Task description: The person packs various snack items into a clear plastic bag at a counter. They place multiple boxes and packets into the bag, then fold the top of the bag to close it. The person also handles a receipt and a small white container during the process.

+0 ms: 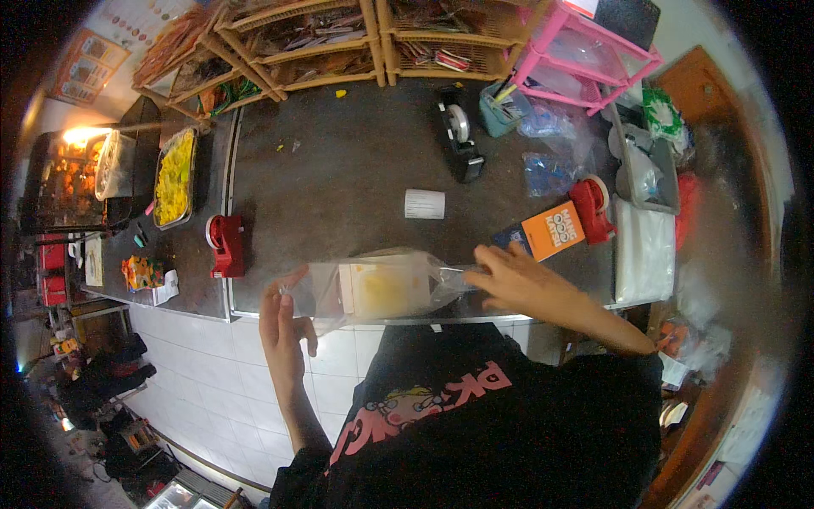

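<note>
A clear plastic bag (327, 280) lies sideways at the table's front edge, with a pale box (388, 286) inside that shows yellow contents. My left hand (286, 318) grips the bag's left end between thumb and fingers. At the other end, the fingers of my right hand (509, 280) pinch the gathered plastic. Behind the bag lies a white printed slip (425, 204). An orange card (553, 230), partly over a dark blue one, lies just beyond my right hand.
Red tape dispensers (227, 247) stand left and right, and a black tape dispenser (459, 137) farther back. Beside it is a pen cup (502, 109). A tray of yellow food (175, 178) sits left; plastic bags (644, 254) lie right. Racks (324, 48) line the back.
</note>
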A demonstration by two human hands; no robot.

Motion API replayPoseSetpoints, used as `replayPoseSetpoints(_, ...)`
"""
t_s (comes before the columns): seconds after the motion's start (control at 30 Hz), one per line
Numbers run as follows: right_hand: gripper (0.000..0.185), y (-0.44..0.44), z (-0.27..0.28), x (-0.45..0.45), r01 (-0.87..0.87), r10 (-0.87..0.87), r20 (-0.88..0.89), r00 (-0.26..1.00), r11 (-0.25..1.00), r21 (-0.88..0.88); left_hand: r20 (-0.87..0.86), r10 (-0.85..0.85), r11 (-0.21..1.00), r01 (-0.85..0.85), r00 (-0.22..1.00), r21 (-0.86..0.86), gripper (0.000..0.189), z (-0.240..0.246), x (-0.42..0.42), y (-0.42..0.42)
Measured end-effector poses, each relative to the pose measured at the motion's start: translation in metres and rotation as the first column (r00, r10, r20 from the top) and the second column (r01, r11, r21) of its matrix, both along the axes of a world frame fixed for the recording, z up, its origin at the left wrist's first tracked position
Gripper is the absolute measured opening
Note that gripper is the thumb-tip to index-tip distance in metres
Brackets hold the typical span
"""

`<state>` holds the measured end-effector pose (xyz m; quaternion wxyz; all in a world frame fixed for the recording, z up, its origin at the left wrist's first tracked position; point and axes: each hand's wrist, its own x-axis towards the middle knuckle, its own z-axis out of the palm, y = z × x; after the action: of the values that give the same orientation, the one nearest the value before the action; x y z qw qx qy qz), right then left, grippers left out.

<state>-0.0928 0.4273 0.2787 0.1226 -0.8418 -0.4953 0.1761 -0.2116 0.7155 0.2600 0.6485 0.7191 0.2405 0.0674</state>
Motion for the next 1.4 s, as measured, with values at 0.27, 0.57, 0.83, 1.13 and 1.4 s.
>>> replayPoseSetpoints(0.27, 0.019, -0.077, 0.019, 0.012, 0.406, -0.191, -0.506, 0.841, 0.841, 0.358, 0.088, 0.151, 0.973, -0.164, 0.985, 0.165, 0.036, 0.014, -0.003, -0.067)
replayPoseSetpoints(0.57, 0.017, -0.224, -0.043, 0.075, 0.183, -0.155, -0.102, 0.983, 0.905, 0.385, 0.075, 0.131, 0.953, -0.146, 0.989, 0.266, 0.039, -0.021, 0.007, -0.163)
replayPoseSetpoints(0.83, 0.059, -0.492, -0.244, 0.235, 0.967, -0.922, 0.335, 0.196, 0.238, 0.089, 0.104, 0.173, 0.959, -0.192, 0.979, 0.209, 0.041, -0.130, 0.048, -0.043)
replayPoseSetpoints(1.13, 0.020, -0.528, -0.257, 0.226, 0.944, -0.956, 0.037, 0.292, 0.294, 0.148, -0.606, -0.335, 0.755, 0.591, 0.721, 0.286, 0.040, -0.241, 0.182, -0.074)
replayPoseSetpoints(1.4, 0.030, -0.572, -0.197, 0.215, 0.917, -0.942, 0.100, 0.322, 0.336, 0.217, 0.026, -0.093, 0.937, 0.078, 0.995, 0.342, 0.036, -0.199, 0.198, -0.090)
